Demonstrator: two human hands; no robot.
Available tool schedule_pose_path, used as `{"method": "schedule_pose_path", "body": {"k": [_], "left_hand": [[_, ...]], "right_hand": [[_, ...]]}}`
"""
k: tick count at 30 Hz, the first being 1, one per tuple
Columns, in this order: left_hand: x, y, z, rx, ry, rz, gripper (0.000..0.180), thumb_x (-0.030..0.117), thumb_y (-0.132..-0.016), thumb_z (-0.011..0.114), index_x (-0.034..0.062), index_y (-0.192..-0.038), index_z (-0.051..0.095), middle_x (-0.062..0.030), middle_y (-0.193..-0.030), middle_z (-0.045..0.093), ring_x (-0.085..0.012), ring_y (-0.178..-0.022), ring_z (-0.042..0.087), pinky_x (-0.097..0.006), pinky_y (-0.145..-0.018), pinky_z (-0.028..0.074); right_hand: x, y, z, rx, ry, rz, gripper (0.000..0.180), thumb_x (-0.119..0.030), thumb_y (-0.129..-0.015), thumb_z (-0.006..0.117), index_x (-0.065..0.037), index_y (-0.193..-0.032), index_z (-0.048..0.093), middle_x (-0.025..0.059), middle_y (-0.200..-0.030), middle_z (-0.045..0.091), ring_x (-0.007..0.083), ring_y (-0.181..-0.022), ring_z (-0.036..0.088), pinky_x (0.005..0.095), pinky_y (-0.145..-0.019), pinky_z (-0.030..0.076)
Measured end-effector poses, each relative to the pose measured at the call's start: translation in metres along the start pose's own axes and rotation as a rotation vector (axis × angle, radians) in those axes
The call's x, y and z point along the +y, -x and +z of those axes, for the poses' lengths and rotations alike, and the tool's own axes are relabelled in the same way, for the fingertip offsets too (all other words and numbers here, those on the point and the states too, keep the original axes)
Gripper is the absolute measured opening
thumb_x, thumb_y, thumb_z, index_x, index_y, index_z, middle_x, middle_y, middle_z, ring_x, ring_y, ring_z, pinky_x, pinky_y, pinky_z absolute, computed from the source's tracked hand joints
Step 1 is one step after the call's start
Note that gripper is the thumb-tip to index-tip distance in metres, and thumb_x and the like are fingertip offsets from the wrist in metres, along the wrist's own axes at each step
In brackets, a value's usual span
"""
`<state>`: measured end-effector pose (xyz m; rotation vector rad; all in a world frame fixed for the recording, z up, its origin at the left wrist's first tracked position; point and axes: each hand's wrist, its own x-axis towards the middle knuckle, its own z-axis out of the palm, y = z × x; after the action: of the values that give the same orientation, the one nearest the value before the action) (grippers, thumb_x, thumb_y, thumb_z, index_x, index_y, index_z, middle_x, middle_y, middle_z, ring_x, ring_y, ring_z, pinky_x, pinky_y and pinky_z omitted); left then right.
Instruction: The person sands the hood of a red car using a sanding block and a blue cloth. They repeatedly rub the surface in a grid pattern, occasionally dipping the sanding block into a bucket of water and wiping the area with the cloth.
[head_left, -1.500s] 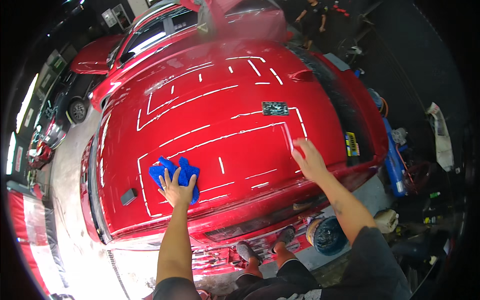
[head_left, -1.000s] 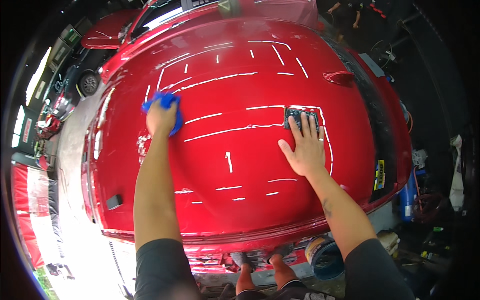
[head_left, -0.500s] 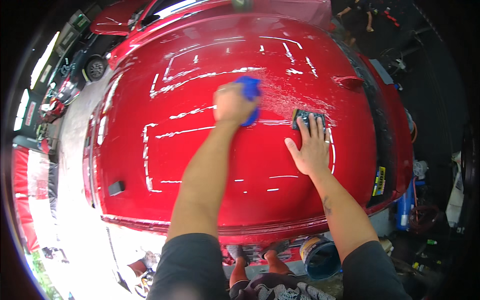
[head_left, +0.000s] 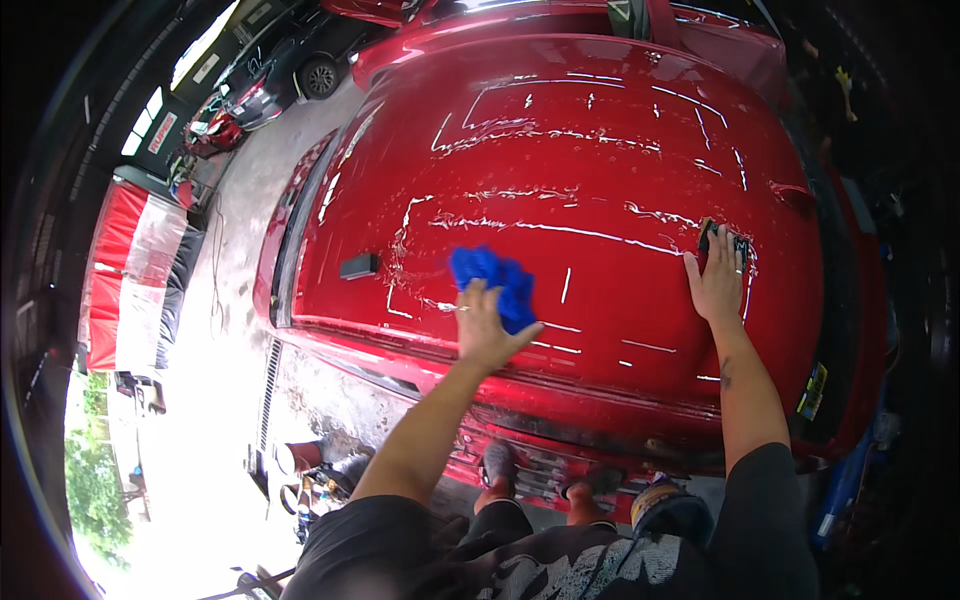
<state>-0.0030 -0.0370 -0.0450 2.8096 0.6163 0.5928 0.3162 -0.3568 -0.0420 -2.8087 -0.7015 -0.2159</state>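
The blue cloth (head_left: pixel 492 283) now lies low on the red car hood (head_left: pixel 600 150), down toward seven o'clock of the panel and close to its front edge, with the left hand (head_left: pixel 487 325) flat on top of it, fingers spread and pressing rather than gripping. Half a second ago that same cloth was up near the middle of the hood, almost beside the other hand, and before that it was far out at the nine o'clock side, so it has been swept across and then drawn back down toward the person in wide passes. The right hand (head_left: pixel 718 283) has scarcely shifted in that time: it stays planted at three o'clock of the hood, palm down, fingers loosely open over a small dark pad (head_left: pixel 722 238) whose edge peeks out past the fingertips; I cannot tell whether it holds the pad or merely rests on it. To my eye, this reads as wiping in progress, one hand working and the other bracing. The hood shines wet, with bright streaks of reflected light across it. Below its front edge the person's feet in sandals (head_left: pixel 545 470) show on the ground. Farther out, at ten o'clock, a dark parked car (head_left: pixel 290 60) stands on the concrete floor (head_left: pixel 230 340).
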Motion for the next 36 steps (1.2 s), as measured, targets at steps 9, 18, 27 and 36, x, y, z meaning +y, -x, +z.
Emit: {"method": "schedule_pose_path", "body": {"k": [9,18,27,36], "left_hand": [[-0.002,-0.004,0.009,-0.011,0.206,0.196,0.078,0.056,-0.08,0.086,0.0064,-0.134,0.062,-0.0216,-0.147,0.057,-0.044,-0.147,0.046,-0.06,-0.126,0.032],[-0.194,-0.037,-0.013,0.222,0.018,-0.037,0.079,0.052,-0.077,0.091,0.0054,-0.133,0.058,-0.0288,-0.142,0.061,-0.0477,-0.135,0.056,-0.06,-0.118,0.043],[-0.211,-0.006,-0.024,0.244,-0.107,-0.407,0.084,0.058,-0.08,0.087,0.0041,-0.139,0.061,-0.0269,-0.151,0.056,-0.0496,-0.139,0.053,-0.062,-0.118,0.042],[-0.187,-0.001,-0.022,0.234,-0.159,-0.733,0.083,0.054,-0.083,0.086,0.0034,-0.143,0.059,-0.0266,-0.154,0.052,-0.0497,-0.143,0.048,-0.066,-0.115,0.042]], "right_hand": [[-0.15,0.087,0.007,-0.197,0.114,-0.025,0.09,-0.062,-0.111,0.043,0.002,-0.172,0.021,0.0257,-0.179,0.019,0.0383,-0.168,0.013,0.0545,-0.136,0.01],[-0.25,0.155,0.031,-0.118,0.005,-0.103,0.092,-0.061,-0.109,0.05,0.006,-0.168,0.028,0.0275,-0.177,0.024,0.0403,-0.167,0.019,0.0573,-0.134,0.015],[-0.268,0.225,0.005,-0.225,-0.025,-0.18,0.089,-0.055,-0.104,0.061,0.005,-0.165,0.037,0.0301,-0.171,0.034,0.0433,-0.163,0.028,0.0574,-0.132,0.021],[-0.247,0.035,0.017,-0.147,0.003,-0.218,0.095,-0.066,-0.104,0.055,0.003,-0.167,0.035,0.028,-0.174,0.031,0.04,-0.165,0.024,0.0554,-0.133,0.019]]}}
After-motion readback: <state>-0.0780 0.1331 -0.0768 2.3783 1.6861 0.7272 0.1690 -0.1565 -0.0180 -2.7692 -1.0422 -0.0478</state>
